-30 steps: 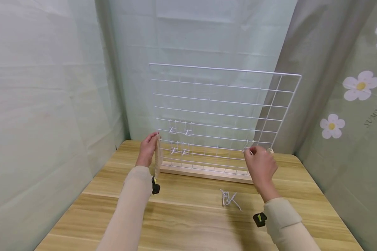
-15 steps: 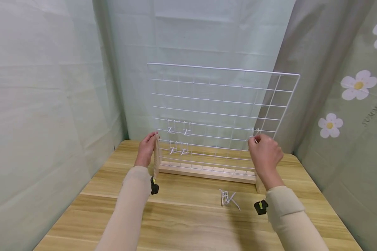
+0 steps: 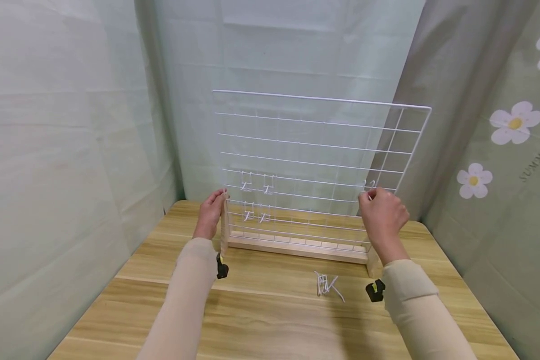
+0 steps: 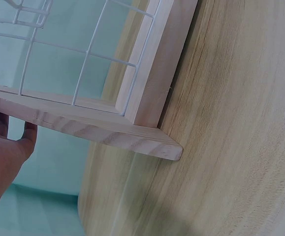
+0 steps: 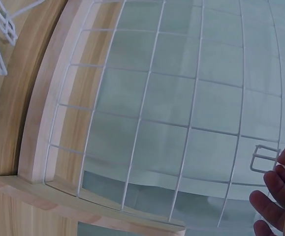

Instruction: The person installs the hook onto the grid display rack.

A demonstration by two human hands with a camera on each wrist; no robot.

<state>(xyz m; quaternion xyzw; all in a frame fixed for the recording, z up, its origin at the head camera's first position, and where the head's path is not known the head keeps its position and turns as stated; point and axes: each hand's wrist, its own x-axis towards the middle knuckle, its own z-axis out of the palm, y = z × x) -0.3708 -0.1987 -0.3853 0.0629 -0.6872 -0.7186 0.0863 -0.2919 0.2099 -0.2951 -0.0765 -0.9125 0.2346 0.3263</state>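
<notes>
A white wire grid (image 3: 322,99) stands upright in a wooden base (image 3: 292,247) on the table. My left hand (image 3: 210,212) holds the top of the left wooden side piece (image 4: 83,126), fingers and thumb on either side of it. At the grid's right side, my right hand (image 3: 384,212) pinches a white wire hook (image 5: 265,158) between thumb and fingers. The hook's two curved tips stick up above my fingers at one of the grid's horizontal wires. Several matching hooks (image 3: 268,190) hang on the left part of the grid, in two rows.
A small pile of white wire hooks (image 3: 326,284) lies on the wood-grain table (image 3: 261,320) in front of the base. Pale curtains (image 3: 81,150) close in the left and back. A green cloth with printed flowers (image 3: 474,181) hangs at the right.
My right hand has moved up and slightly to the right along the grid, carrying the hook to a higher wire. My left hand stays on the side piece.
</notes>
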